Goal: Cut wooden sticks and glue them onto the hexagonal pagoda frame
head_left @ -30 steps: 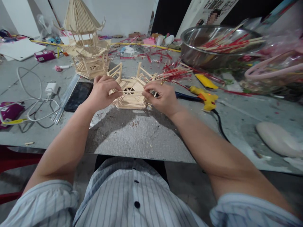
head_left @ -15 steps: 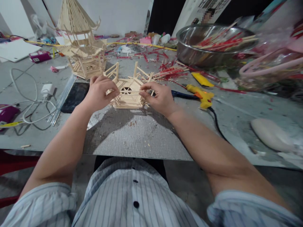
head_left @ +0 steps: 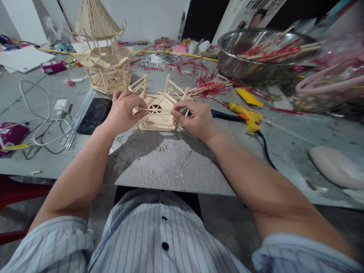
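Observation:
Between my two hands a thin wooden stick (head_left: 159, 110) lies level across the near side of a six-sided wooden stick frame (head_left: 157, 124). My left hand (head_left: 126, 110) pinches its left end between thumb and fingertips. At the other end, my right hand (head_left: 196, 115) pinches it the same way. Short posts and rails rise from the frame's far and side edges, and its floor has a dark patterned opening. Whether the stick touches the frame, I cannot tell. Behind my left hand stands a pagoda model (head_left: 106, 64) of the same pale sticks, with a pointed roof.
A yellow glue gun (head_left: 248, 117) lies right of my right hand, its black cord running toward the near edge. Left are a dark phone (head_left: 94, 115) and a white charger (head_left: 61, 107). A steel basin (head_left: 227, 57) holds red-wrapped sticks; more sticks (head_left: 213, 86) lie before it.
The whole view has shifted slightly, so things appear a little further right. Both hands keep their pinch on the stick, at nearly the same place over the frame.

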The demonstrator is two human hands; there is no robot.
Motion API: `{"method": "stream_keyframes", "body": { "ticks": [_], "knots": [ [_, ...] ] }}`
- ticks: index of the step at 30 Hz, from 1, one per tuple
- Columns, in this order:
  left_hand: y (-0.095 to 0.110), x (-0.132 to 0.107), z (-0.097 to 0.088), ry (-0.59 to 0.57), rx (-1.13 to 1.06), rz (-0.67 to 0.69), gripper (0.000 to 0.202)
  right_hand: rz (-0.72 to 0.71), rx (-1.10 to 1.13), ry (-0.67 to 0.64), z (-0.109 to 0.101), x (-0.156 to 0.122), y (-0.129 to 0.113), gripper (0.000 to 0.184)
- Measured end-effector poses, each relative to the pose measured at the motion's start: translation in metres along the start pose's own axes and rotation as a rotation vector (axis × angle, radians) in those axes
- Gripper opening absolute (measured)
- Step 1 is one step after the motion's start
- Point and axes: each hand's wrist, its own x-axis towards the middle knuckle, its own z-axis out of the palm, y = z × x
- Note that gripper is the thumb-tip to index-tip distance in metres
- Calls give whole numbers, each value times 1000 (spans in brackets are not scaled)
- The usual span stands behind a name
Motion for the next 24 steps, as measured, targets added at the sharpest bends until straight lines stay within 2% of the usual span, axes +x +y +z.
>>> {"method": "stream_keyframes", "body": {
  "ticks": [8, 15, 24],
  "knots": [
    [2, -1, 4, 39, 1, -21, 17, -24, -8, 21, 4, 0, 4, 37],
    [1, 0, 3, 4, 7, -54, 17, 28, 44, 43, 3, 0, 6, 42],
    [2, 0, 2, 23, 29, -34, 19, 64, 54, 63, 1, 4, 4, 37]
  ]
}}
